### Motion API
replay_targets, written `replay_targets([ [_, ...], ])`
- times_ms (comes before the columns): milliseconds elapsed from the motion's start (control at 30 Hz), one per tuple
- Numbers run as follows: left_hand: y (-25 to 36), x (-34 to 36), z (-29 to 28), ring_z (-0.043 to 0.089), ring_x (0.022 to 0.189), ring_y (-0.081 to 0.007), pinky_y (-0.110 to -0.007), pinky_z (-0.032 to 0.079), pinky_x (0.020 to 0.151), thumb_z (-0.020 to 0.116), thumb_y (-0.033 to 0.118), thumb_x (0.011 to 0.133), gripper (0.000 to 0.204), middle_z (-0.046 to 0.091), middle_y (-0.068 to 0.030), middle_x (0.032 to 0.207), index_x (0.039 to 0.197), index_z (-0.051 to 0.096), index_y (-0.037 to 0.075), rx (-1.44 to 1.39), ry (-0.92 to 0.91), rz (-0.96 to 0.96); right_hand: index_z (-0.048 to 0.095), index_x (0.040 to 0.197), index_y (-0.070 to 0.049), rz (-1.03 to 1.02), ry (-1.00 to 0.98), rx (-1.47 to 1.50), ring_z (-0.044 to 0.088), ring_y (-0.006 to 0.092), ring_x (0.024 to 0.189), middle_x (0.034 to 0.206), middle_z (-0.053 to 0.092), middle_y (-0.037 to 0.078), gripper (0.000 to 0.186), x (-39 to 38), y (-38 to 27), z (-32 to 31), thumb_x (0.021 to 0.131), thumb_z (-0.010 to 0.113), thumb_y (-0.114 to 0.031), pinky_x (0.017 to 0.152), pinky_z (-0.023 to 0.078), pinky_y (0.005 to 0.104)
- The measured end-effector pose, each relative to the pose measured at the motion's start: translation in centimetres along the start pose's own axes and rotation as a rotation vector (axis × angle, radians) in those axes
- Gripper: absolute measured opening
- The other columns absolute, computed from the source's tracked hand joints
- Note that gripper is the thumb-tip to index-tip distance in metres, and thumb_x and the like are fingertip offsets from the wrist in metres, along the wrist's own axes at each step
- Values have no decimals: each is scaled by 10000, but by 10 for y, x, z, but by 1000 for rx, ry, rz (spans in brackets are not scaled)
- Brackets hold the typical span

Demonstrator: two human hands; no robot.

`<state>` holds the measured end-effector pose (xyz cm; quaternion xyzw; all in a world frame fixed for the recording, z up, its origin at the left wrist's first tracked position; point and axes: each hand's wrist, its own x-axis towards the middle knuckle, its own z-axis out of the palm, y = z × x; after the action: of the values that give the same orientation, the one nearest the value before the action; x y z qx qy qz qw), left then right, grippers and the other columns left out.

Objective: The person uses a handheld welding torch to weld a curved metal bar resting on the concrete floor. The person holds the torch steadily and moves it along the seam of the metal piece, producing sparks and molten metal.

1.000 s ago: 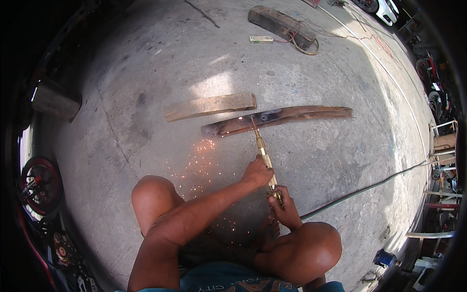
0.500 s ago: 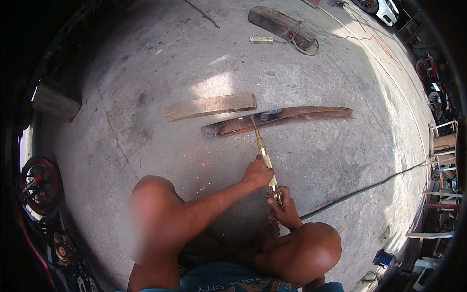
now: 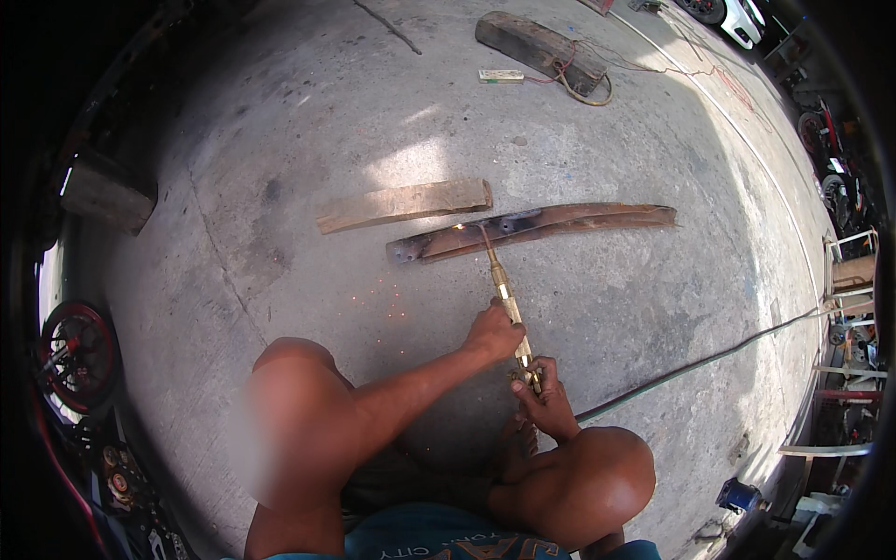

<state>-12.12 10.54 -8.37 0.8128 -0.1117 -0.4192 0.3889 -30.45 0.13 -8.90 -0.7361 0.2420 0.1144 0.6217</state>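
A brass cutting torch [image 3: 510, 303] is in both my hands, its nozzle reaching a rusty metal channel [image 3: 597, 220] that lies across the concrete. A small bright glow shows on the metal just left of the nozzle, and a few orange sparks scatter over the floor below. My left hand [image 3: 495, 333] is closed round the torch's middle. Lower down, my right hand [image 3: 546, 401] grips its rear end by the valves, the thumb bent against it. Behind the channel lies a wooden plank [image 3: 406, 204], close to it but apart.
A dark hose [image 3: 691, 373] runs right across the floor from near my right hand. Farther off are a timber block [image 3: 537, 49] with wires and a small pale box [image 3: 501, 77]. A wooden block [image 3: 109, 192] and a red-rimmed wheel [image 3: 78, 356] stand left; a blue container [image 3: 737, 496] sits lower right.
Fewer sparks fly now, and the orange streak along the channel's near side has faded. A brighter glow has appeared on its upper edge. My hands and the torch have barely moved.
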Motion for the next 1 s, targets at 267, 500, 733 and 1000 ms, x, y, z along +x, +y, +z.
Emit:
replay_targets([
  [267,0,0,0,648,1164,-449,-482,509,1012,678,272,932,551,655,-319,1205,1302,516,-104,3,8,-11,381,1251,-155,-8,-4,0,616,170,607,782,624,86,430,0,-3,0,988,711,-239,547,501,356],
  [500,-2,1,2,659,1148,-433,-469,521,991,682,269,925,540,663,-311,1184,1283,523,-103,-29,21,-2,383,1252,-156,-12,9,-22,610,169,625,812,632,91,436,-1,-2,0,985,716,-242,575,495,354],
  [733,1,-2,0,657,1152,-434,-471,516,1000,684,265,921,548,659,-313,1189,1292,516,-102,-26,8,-9,382,1255,-153,4,10,-2,611,168,621,832,633,87,450,-1,-3,1,977,726,-237,556,500,357],
  [1000,-1,0,0,647,1165,-447,-471,511,1014,683,266,923,576,653,-318,1207,1319,496,-109,6,7,-7,390,1254,-155,-13,10,-30,645,187,624,818,650,107,432,0,0,0,984,715,-250,555,510,359],
])
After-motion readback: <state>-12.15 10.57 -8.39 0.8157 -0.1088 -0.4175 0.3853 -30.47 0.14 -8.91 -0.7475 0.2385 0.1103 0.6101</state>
